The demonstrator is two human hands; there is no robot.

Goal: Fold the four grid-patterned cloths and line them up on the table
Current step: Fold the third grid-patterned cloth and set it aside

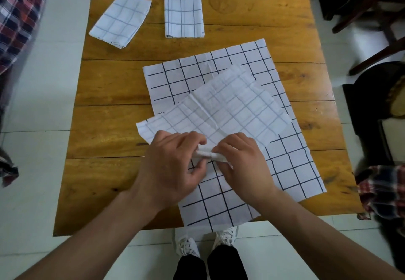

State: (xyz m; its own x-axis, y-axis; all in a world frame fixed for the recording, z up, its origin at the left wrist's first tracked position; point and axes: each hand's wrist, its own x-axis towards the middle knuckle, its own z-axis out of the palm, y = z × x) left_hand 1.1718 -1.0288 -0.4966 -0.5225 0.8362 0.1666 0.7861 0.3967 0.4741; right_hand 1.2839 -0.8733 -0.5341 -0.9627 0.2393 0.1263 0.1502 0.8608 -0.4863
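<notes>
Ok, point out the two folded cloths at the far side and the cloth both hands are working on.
Tilted folded cloth (pixel 120 20): head view, centre of its top layer.
Straight folded cloth (pixel 184 14): head view, middle of its top face.
Pale-grid cloth (pixel 228 106): head view, middle, near the creases.

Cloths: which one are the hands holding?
The pale-lined cloth lying open atop the dark-lined one; both hands pinch its near corner. The two folded ones lie untouched.
</notes>
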